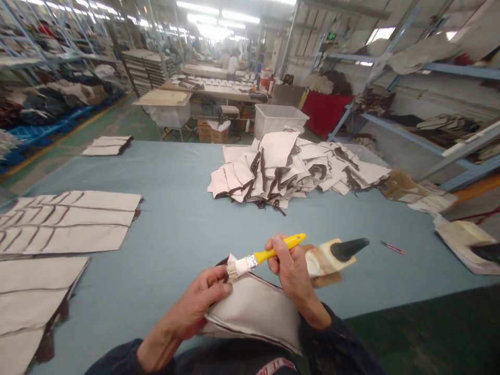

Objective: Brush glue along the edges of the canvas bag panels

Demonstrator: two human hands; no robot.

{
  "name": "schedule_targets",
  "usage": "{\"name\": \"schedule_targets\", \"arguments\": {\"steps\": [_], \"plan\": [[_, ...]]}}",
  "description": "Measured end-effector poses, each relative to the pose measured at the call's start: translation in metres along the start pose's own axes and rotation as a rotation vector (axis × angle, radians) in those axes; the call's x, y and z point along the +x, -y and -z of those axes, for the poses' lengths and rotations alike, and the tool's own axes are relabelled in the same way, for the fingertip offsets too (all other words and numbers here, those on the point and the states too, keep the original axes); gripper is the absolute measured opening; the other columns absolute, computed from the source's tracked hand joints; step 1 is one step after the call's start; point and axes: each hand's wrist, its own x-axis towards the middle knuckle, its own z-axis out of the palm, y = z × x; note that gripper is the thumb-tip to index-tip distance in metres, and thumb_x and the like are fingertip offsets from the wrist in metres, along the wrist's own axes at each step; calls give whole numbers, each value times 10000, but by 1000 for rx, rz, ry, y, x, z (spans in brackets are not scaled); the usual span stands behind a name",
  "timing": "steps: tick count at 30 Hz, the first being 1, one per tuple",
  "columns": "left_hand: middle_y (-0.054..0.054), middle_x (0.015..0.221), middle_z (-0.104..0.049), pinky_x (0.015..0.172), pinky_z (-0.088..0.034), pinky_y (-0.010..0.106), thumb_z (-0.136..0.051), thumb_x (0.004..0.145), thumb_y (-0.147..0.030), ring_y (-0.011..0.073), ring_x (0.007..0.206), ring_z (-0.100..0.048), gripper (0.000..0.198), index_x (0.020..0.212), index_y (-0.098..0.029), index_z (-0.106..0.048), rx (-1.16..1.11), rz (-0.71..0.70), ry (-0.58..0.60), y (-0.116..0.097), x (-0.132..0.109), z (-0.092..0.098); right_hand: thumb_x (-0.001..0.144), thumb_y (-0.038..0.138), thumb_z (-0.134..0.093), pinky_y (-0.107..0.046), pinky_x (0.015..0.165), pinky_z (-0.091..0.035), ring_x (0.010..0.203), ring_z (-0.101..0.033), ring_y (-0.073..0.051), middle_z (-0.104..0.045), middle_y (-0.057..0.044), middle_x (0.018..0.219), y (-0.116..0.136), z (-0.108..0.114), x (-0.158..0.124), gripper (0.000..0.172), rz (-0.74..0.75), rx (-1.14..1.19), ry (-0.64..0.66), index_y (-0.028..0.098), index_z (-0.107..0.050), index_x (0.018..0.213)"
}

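Observation:
My right hand [289, 265] is closed around the yellow handle of a paintbrush [269, 254]. Its pale bristles touch the upper left corner of a cream fabric piece [253, 304] with dark edging, which lies close against my body. That same corner is pinched between the thumb and fingers of my left hand [203, 294]. Just right of my right hand sits a cut-open cream container [324, 258] with a black handle-like part, resting on a brown piece; white stuff shows inside it.
A heap of cream pieces with dark edging [281, 166] lies at the table's far side. Overlapping rows of similar pieces [70, 219] cover the left. A small red-handled knife [391, 247] lies on the right, near another cut container [464, 242]. Beyond stands a white bin [279, 120].

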Motion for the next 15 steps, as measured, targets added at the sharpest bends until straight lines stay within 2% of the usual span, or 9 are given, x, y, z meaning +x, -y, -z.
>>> {"name": "schedule_targets", "arguments": {"steps": [4,11,15], "plan": [[60,812,-767,594,-491,195,-889,700,-381,127,624,-647,448,1068,-151,-778,-14,-14,-36,1,-1,-3,906,617,-610,-222,404,-304,386,-382,-90,-428,73,424,1,-2,-6,471,94,-73,-60,187,-624,714],[69,822,-783,670,-546,228,-865,704,-314,167,690,-703,415,1071,-143,-773,-89,-38,-55,0,1,-2,983,534,-561,-240,488,-436,450,-526,-118,-586,34,504,-24,-10,-22,407,284,-183,-168,183,-671,810],[70,792,-781,654,-538,224,-861,680,-273,177,702,-713,355,992,-127,-774,-148,-33,-107,3,7,4,973,557,-574,-253,511,-446,489,-535,-131,-631,15,553,-20,-18,-27,411,282,-135,-328,177,-680,860]]}}
